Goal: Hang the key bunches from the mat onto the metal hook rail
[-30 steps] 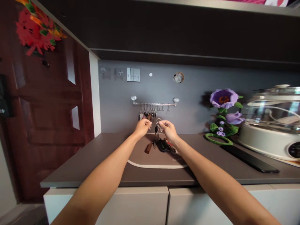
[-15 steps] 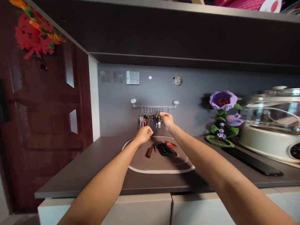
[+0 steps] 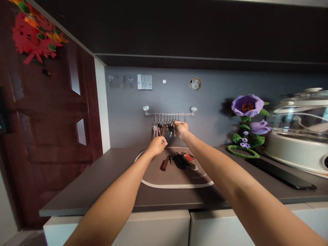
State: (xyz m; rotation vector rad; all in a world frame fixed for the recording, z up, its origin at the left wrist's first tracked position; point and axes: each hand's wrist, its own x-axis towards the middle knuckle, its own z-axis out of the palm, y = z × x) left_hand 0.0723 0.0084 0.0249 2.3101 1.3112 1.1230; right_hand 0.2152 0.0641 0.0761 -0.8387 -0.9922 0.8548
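My right hand (image 3: 182, 129) pinches at a key ring on the hooks toward the right part of a clear hanging rail (image 3: 169, 114); its thumb and fingertips are closed. Several bunches of keys (image 3: 171, 128) hang from the rail's hooks beside my fingertips. My left hand (image 3: 157, 146) hovers lower, below the hanging keys and above the mat, its fingers curled closed. Whatever it may hold is hidden. On the brown mat (image 3: 159, 179) under my hands lie more keys with a black key fob (image 3: 180, 161), a brown tag (image 3: 164, 164) and a red tag (image 3: 189, 156).
To the right stand a purple flower ornament (image 3: 247, 106) and a cream appliance (image 3: 294, 150) with a clear top. A black phone-like slab (image 3: 282, 173) lies before them. A dark shelf (image 3: 179, 30) overhangs the counter (image 3: 102, 184); a red-brown door (image 3: 51, 136) is at left.
The view has shifted slightly. My right fingertips stay at the hooks, and the small silvery tag below them has turned and looks darker. My left hand has barely moved.
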